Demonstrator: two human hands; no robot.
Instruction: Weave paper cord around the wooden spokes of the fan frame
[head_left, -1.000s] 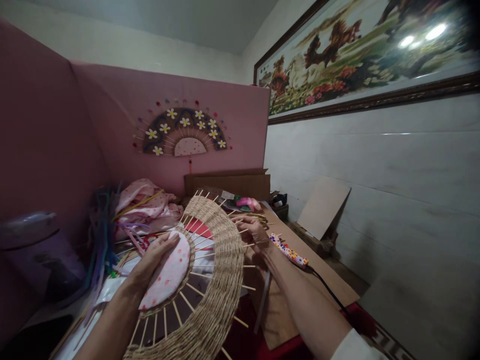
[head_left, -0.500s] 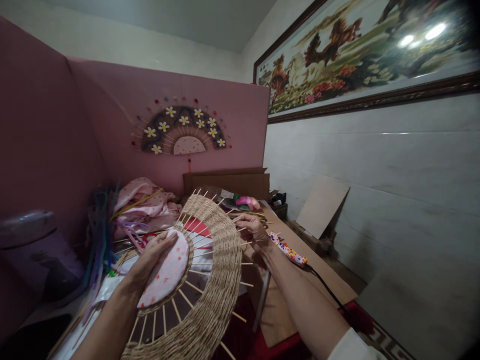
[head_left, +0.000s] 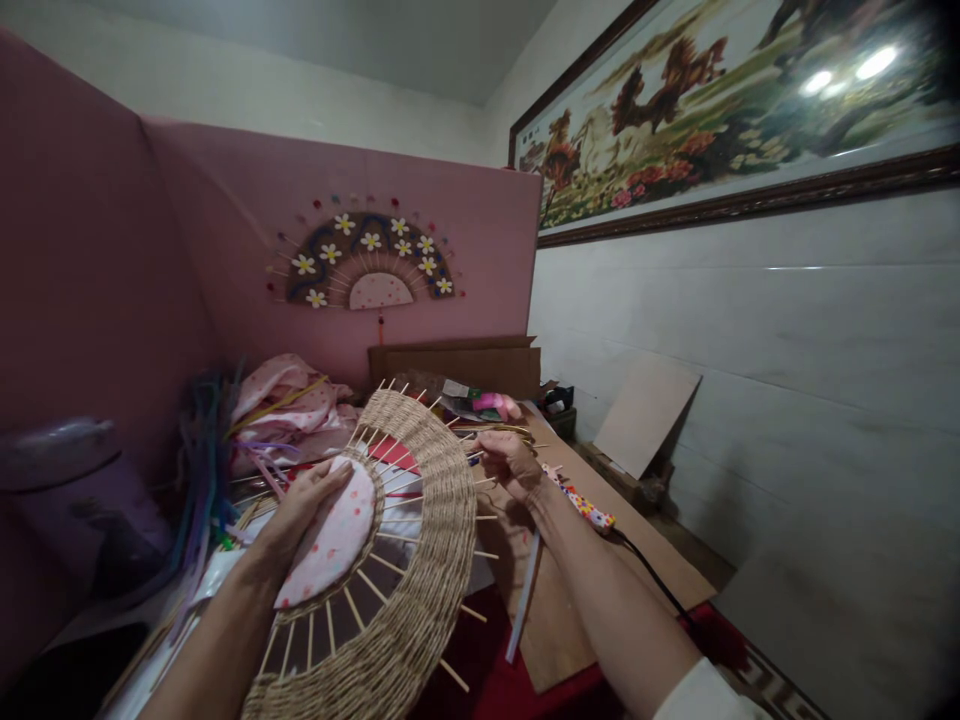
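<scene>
In the head view, the person's left hand (head_left: 300, 510) is lying flat and unclenched on the pink spotted fabric pad (head_left: 334, 535) at the centre of a woven fan frame (head_left: 427, 560), pressing it down rather than gripping it. The frame is resting tilted on the cluttered worktable (head_left: 555, 600), its rope-wound band arching from near the cardboard box (head_left: 457, 365) down toward the bottom edge of the picture. Thin wooden spokes (head_left: 465, 610) are sticking out past the band's outer rim all the way round. The right hand (head_left: 510, 462) is working at that outer rim, its fingers pinched on one of the spoke tips; what else it may be holding cannot be told.

Just beyond the right wrist a spotted glue gun (head_left: 581, 505) is lying on the brown board, its black cord (head_left: 652, 575) trailing toward the near corner. To the right the board's edge is dropping away to open floor along the white wall (head_left: 750, 380). On the left, pink cloth (head_left: 289, 405) and coloured strips (head_left: 202, 450) are crowding the frame's inner side. A pink partition (head_left: 225, 230) is closing off the back, with a finished flowered fan (head_left: 369, 260) pinned on it, and a framed horse picture (head_left: 735, 100) is hanging above the wall.
</scene>
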